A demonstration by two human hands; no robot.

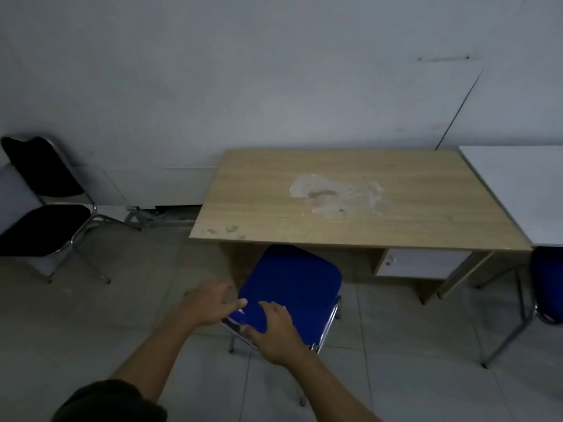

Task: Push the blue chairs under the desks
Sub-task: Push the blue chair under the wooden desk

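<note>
Blue chair (289, 284): lower centre, front part under wooden worktop (359, 196).
Left hand (207, 303): fingers spread, at chair's near left edge.
Right hand (275, 330): fingers apart, resting on chair's near edge.

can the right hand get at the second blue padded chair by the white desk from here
Probably not: the right hand rests on the near blue padded chair, while the second blue padded chair sits at the far right edge, beyond arm's reach.

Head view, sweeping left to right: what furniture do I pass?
Black chair → blue chair at the wooden desk, both hands on its near edge → white desk → second blue chair at the right edge.
</note>
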